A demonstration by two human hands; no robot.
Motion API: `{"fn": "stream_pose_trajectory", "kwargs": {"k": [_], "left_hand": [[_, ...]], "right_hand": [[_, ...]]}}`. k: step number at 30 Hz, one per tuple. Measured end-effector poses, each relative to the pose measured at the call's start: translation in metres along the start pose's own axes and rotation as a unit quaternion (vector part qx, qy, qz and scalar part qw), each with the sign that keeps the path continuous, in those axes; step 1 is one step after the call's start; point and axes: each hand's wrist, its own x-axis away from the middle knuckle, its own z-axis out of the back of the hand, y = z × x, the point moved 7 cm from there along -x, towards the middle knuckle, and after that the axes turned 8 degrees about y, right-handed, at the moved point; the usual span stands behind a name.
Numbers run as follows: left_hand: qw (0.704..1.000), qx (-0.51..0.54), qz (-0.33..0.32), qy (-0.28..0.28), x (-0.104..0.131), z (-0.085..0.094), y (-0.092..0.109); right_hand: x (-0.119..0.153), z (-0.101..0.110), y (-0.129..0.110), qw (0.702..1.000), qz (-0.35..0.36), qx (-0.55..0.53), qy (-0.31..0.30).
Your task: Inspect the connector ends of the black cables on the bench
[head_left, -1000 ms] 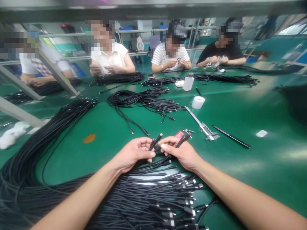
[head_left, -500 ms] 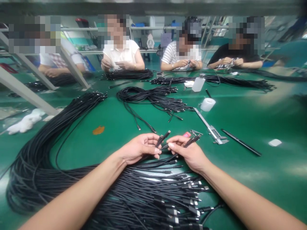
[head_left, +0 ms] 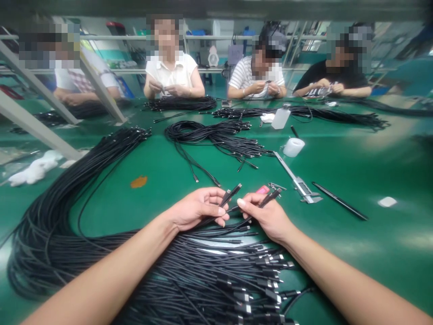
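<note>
Black USB cables (head_left: 231,195) are pinched between the thumb and fingers of my left hand (head_left: 199,208), their plug ends pointing up and right. My right hand (head_left: 265,213) is closed on more black cable ends (head_left: 270,198), which stick out past its knuckles. Between my two hands runs a short dark piece of cable, touched by the fingertips of both. Below my forearms spreads a large bundle of black cables (head_left: 203,271), its metal plug tips fanned toward the right. The bundle curves round on the left and reaches back up the table.
A caliper (head_left: 297,181), a black pen-like rod (head_left: 340,201) and a white roll (head_left: 293,147) lie right of centre. Another cable coil (head_left: 203,135) rests ahead. Metal posts (head_left: 101,90) stand at left. Several co-workers sit across the green table (head_left: 355,158) handling small items.
My hands stay almost in place, with slight finger shifts on the cables. Across the table, a co-worker in a white shirt has raised their head and brought their hands closer together.
</note>
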Motion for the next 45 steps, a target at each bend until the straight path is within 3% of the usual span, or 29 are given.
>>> {"fn": "stream_pose_trajectory", "kwargs": {"k": [23, 29, 33, 45], "left_hand": [[0.998, -0.032, 0.013, 0.043, -0.003, 0.006, -0.004], [0.998, -0.046, 0.022, 0.032, -0.002, 0.002, -0.005], [0.997, -0.056, 0.038, 0.026, -0.001, 0.002, -0.008], [0.999, -0.027, -0.006, 0.039, -0.004, 0.001, 0.001]], "right_hand": [[0.001, -0.003, -0.003, 0.999, 0.007, -0.040, -0.011], [0.000, 0.003, 0.003, 0.993, -0.001, -0.110, 0.050], [-0.001, 0.004, 0.004, 0.991, 0.011, -0.124, 0.054], [-0.004, 0.004, 0.007, 0.983, 0.005, -0.178, 0.047]]}}
